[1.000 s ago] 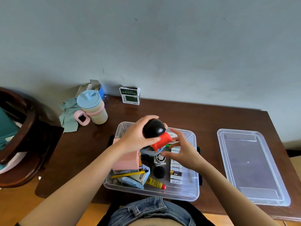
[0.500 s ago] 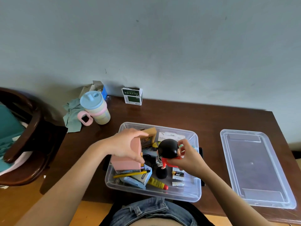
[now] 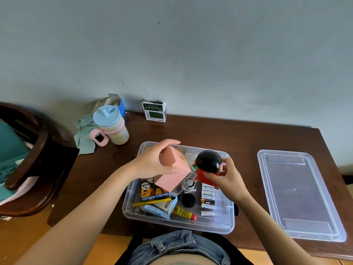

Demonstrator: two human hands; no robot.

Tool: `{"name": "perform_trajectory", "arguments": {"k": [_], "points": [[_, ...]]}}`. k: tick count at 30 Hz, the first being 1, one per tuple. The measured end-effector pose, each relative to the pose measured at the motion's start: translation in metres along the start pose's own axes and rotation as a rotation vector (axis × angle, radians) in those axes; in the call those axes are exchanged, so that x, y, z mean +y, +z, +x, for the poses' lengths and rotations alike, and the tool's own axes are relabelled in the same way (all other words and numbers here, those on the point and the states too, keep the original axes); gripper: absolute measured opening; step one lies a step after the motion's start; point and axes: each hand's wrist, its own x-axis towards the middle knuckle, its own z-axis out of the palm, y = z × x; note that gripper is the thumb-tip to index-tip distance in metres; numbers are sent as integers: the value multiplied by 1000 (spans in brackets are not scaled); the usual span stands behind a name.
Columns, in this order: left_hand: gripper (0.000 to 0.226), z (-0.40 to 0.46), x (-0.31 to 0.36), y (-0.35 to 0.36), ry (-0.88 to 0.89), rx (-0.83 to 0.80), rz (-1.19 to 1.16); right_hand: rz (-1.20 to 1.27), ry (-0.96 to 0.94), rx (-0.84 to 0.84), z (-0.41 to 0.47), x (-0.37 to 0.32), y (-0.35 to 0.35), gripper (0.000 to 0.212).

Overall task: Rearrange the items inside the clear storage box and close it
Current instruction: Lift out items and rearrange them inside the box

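Pink box (image 3: 172,175) now lifted, tilted by left hand (image 3: 152,161); figurine (image 3: 207,167) in right hand (image 3: 227,176).

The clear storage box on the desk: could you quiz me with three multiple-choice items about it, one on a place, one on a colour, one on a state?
1. Where does the lid lie?
A. on the box
B. on the desk, right of the box
C. on the chair

2. What colour is the box that the left hand grips?
A. pink
B. green
C. white

3. The clear storage box is
A. shut
B. open
C. upside down

Answers: B, the lid lies flat beside the box; A, the pink box is lifted, tilted; B, its contents show uncovered.
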Motion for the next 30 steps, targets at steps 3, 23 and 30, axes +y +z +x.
{"name": "perform_trajectory", "arguments": {"k": [3, 23, 30], "points": [[67, 14, 1, 14, 20, 103, 21, 12, 5, 60, -2, 1, -6, 48], [58, 10, -9, 46, 191, 141, 413, 30, 86, 136, -6, 5, -5, 40], [55, 3, -11, 45, 231, 171, 390, -305, 172, 129, -7, 0, 3, 42]]}}
